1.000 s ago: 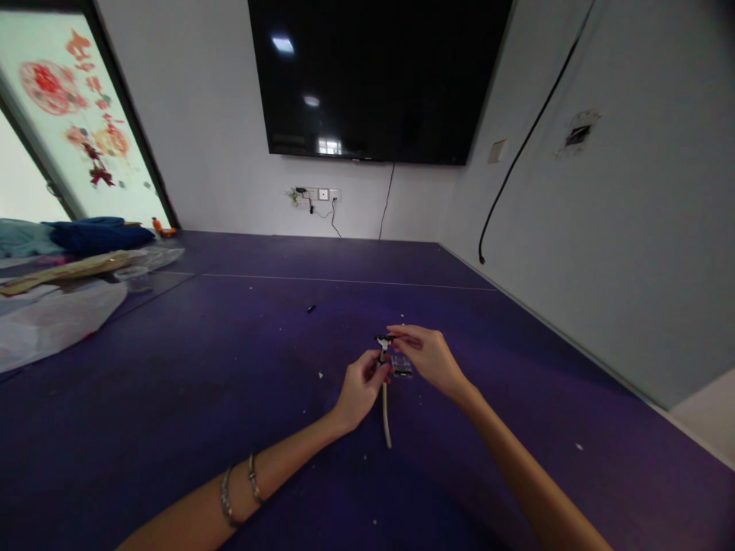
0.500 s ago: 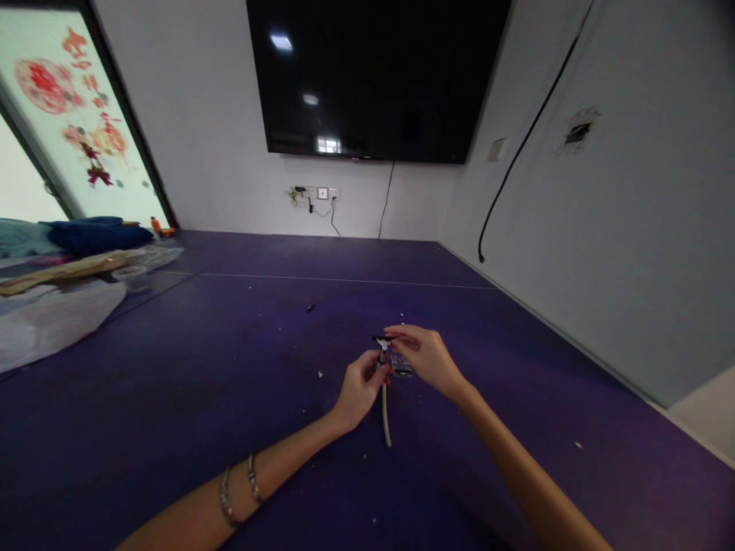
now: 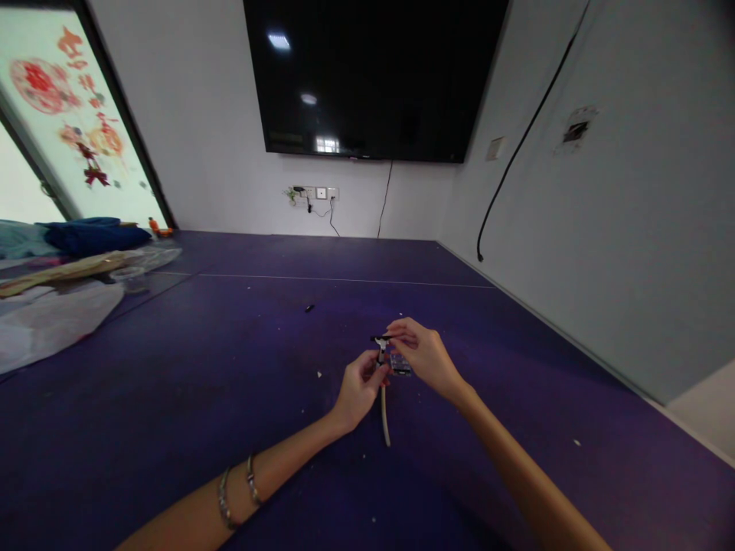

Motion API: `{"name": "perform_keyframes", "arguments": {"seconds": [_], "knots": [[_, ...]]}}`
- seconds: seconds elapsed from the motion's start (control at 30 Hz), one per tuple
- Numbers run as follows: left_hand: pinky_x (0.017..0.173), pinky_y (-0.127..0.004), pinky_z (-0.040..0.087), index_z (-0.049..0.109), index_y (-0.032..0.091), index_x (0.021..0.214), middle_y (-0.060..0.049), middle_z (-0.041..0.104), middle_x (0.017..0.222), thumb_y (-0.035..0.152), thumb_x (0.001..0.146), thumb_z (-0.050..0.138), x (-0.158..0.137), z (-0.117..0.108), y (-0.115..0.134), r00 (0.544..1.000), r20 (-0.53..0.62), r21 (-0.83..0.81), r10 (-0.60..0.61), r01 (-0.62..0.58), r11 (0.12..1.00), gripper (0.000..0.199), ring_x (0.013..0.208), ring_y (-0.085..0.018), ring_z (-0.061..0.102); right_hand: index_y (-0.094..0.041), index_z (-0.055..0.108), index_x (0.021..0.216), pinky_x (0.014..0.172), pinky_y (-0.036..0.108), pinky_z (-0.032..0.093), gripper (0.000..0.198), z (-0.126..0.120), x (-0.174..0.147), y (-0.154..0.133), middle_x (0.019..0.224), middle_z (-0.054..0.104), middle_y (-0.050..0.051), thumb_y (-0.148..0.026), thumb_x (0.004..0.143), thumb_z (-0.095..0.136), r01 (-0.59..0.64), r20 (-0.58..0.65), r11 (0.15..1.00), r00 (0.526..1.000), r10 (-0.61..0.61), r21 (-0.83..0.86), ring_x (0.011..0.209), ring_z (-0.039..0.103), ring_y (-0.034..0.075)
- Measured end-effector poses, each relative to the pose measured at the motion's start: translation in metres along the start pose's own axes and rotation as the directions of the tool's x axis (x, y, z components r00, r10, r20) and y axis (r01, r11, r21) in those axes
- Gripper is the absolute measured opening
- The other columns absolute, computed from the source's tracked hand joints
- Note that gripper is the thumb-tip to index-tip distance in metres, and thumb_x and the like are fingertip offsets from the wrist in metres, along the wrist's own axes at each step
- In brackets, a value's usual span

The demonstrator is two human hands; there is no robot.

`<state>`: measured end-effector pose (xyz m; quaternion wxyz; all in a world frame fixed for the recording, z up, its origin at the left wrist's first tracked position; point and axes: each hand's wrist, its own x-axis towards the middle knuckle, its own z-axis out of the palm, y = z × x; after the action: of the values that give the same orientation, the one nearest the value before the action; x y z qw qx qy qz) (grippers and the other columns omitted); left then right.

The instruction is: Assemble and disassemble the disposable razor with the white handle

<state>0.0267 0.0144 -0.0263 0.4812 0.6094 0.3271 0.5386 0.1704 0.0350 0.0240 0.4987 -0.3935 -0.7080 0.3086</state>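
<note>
Purple floor mat [image 3: 172,398], speckled with small pale crumbs. Small dark bit [image 3: 309,308] lying well beyond the hands, alone. Far left: heap of white plastic sheeting [image 3: 51,321], a long tan board [image 3: 63,269], blue bundled cloth [image 3: 95,234]. On the far wall a big black screen [image 3: 373,76], a socket strip [image 3: 313,193] under it with thin cords hanging. Black cable [image 3: 517,145] running down the right-hand wall. Nothing between head and hands; open mat all round them.

No real container in sight; only a small clear packet-like piece [image 3: 400,365] with dark marks, under the right hand [image 3: 425,358], contents too small to tell.

Left hand [image 3: 359,388], two bracelets [image 3: 235,490] on that forearm: fingers pinched round the upper end of a pale thin stick-like tool [image 3: 383,405], lower end trailing toward the body on the mat. Right hand: fingertips closed on the tool's small dark top piece [image 3: 380,339], just above the left hand's grip. Hands nearly touching, low over the mat, mid-frame.
</note>
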Motion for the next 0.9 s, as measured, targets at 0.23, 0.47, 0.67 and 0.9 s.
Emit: {"name": "perform_keyframes", "arguments": {"seconds": [0.23, 0.47, 0.67, 0.9], "knots": [[0.057, -0.023, 0.044, 0.059, 0.014, 0.090, -0.001, 0.060, 0.071, 0.026, 0.079, 0.058, 0.0000, 0.0008, 0.0011, 1.000, -0.013, -0.017, -0.014, 0.014, 1.000, 0.016, 0.058, -0.011, 0.054, -0.019, 0.057, 0.086, 0.074, 0.030, 0.053, 0.013, 0.0012, -0.0003, -0.0062, 0.083, 0.068, 0.004, -0.014, 0.074, 0.054, -0.023, -0.021, 1.000, 1.000, 0.023, 0.013, 0.082, 0.066, 0.016], [0.057, -0.023, 0.044, 0.059, 0.014, 0.089, -0.001, 0.060, 0.071, 0.025, 0.078, 0.058, 0.0002, 0.0011, 0.0014, 1.000, -0.014, -0.024, -0.022, 0.022, 0.999, 0.016, 0.058, -0.011, 0.054, -0.019, 0.056, 0.083, 0.073, 0.029, 0.053, 0.010, 0.0002, 0.0001, -0.0024, 0.080, 0.067, 0.003, -0.015, 0.074, 0.055, -0.020, -0.004, 1.000, 1.000, 0.020, 0.019, 0.079, 0.066, 0.015], [0.058, -0.023, 0.044, 0.059, 0.014, 0.089, -0.002, 0.060, 0.072, 0.025, 0.079, 0.058, 0.0005, 0.0005, -0.0011, 1.000, -0.009, -0.026, -0.016, 0.016, 1.000, 0.015, 0.058, -0.011, 0.054, -0.019, 0.056, 0.081, 0.071, 0.029, 0.052, 0.007, -0.0010, 0.0002, -0.0006, 0.078, 0.065, 0.002, -0.016, 0.075, 0.054, -0.001, 0.012, 1.000, 1.000, 0.000, 0.010, 0.076, 0.065, 0.015], [0.057, -0.024, 0.045, 0.059, 0.014, 0.087, -0.002, 0.061, 0.071, 0.028, 0.077, 0.060, 0.0009, 0.0003, -0.0007, 1.000, 0.001, -0.037, -0.026, 0.026, 0.999, 0.018, 0.058, -0.011, 0.055, -0.019, 0.054, 0.082, 0.074, 0.031, 0.051, 0.005, -0.0021, -0.0011, -0.0011, 0.081, 0.065, 0.003, -0.018, 0.077, 0.052, 0.021, 0.034, 1.000, 0.999, -0.021, -0.013, 0.076, 0.064, 0.015]]}}
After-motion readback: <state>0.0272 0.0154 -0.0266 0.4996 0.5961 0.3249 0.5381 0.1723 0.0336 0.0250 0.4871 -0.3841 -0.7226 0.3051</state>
